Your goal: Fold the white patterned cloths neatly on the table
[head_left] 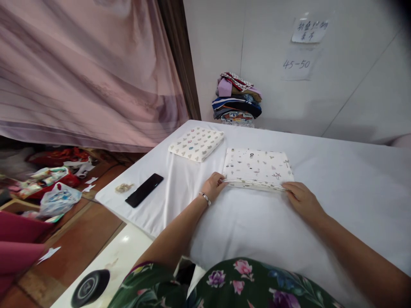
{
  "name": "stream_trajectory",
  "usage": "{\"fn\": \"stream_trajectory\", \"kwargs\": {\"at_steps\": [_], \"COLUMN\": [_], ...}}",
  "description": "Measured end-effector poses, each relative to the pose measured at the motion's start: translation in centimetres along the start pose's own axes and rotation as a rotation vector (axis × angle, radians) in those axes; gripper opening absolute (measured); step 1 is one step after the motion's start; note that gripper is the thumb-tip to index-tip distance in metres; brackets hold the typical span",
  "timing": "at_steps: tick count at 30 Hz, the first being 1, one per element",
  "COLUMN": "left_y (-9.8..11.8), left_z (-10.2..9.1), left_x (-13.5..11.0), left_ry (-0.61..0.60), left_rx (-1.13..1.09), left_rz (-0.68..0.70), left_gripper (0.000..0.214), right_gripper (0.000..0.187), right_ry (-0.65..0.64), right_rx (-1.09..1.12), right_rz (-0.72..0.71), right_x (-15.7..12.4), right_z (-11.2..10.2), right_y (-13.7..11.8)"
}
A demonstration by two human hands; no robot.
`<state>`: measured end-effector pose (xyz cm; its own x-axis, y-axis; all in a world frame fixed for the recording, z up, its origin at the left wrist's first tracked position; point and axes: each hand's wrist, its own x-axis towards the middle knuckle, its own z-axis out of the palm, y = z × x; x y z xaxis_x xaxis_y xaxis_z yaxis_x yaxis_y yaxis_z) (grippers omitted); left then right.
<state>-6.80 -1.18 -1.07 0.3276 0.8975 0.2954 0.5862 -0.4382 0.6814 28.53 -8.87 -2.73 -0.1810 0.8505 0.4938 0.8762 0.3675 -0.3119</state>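
Observation:
A folded white cloth (258, 167) with small scattered prints lies flat in front of me, its layered folded edge facing me. My left hand (213, 184) pinches the near left corner, and a silvery bracelet sits on that wrist. At the near right corner, my right hand (302, 199) grips the same cloth with thumb and fingers closed on its edge. Beyond my left hand lies a second folded cloth (197, 143), cream with a green motif and a few coloured spots, touched by neither hand.
A white-covered table (346, 184) carries a black phone (144, 190) and a small beige bundle (123, 188) on the left. Against the wall stands a stack of folded fabrics (237, 100). A pink curtain (96, 72) hangs at left, above bags (59, 199) on the floor.

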Motion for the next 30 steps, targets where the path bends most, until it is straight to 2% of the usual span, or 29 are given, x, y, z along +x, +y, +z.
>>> {"fn": "stream_trajectory", "kwargs": {"at_steps": [8, 12, 19, 25, 27, 30], "left_y": [0.6, 0.8, -0.3, -0.7, -0.3, 0.8], "left_z": [-0.4, -0.4, 0.5, 0.5, 0.3, 0.0], "left_x": [1.1, 1.2, 0.6, 0.9, 1.0, 1.3], "left_ry": [-0.012, 0.043, 0.117, 0.069, 0.06, 0.079], "left_rx": [-0.019, 0.024, 0.096, 0.115, 0.15, 0.202], "left_rz": [-0.172, -0.15, -0.071, -0.144, -0.119, 0.05], "left_gripper": [0.007, 0.007, 0.008, 0.007, 0.009, 0.022], "right_gripper": [0.029, 0.028, 0.03, 0.028, 0.026, 0.026], "right_ry": [0.026, 0.088, 0.053, 0.055, 0.059, 0.047], "right_rx": [-0.019, -0.034, -0.053, -0.055, -0.051, -0.042], "right_rz": [-0.008, -0.027, -0.037, -0.052, -0.053, -0.048], "right_x": [0.0, -0.4, -0.5, -0.3, -0.3, -0.2], "right_z": [0.0, 0.1, 0.0, 0.1, 0.2, 0.0], "right_y": [-0.1, -0.1, 0.1, 0.1, 0.2, 0.1]}}
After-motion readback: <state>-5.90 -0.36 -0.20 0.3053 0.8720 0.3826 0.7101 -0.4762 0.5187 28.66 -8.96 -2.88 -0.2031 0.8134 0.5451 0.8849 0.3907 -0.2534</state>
